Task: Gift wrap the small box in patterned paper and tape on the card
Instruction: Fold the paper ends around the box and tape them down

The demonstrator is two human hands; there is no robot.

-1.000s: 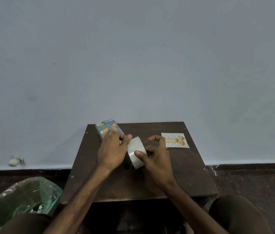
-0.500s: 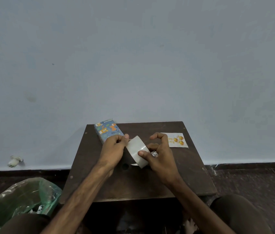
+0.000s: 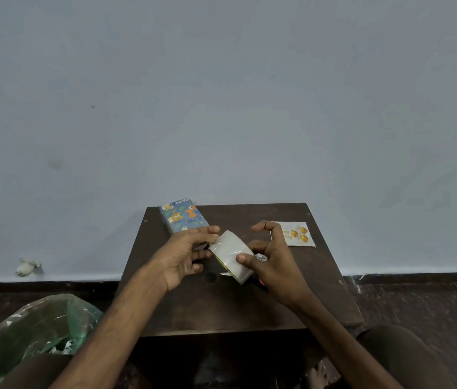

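**user1:** where's the wrapped box [image 3: 183,217] at?

**user2:** back-left corner of the desk [image 3: 221,307], its near end hidden behind the left hand [image 3: 185,254]. That hand pinches the tape roll [image 3: 231,255] at its rim, and the right hand [image 3: 272,259] grips it, thumb on its face. The card [image 3: 297,234] lies far right (a curled finger overlaps its edge). Green plastic bag [image 3: 36,332] beside the desk, lower left.

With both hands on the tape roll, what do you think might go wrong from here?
The left hand pinches at the edge of the tape roll that the right hand holds above the table; a pulled strip may fold onto itself. The wrapped box sits at the table's far left corner, close to the left hand, so a nudge could tip it off.
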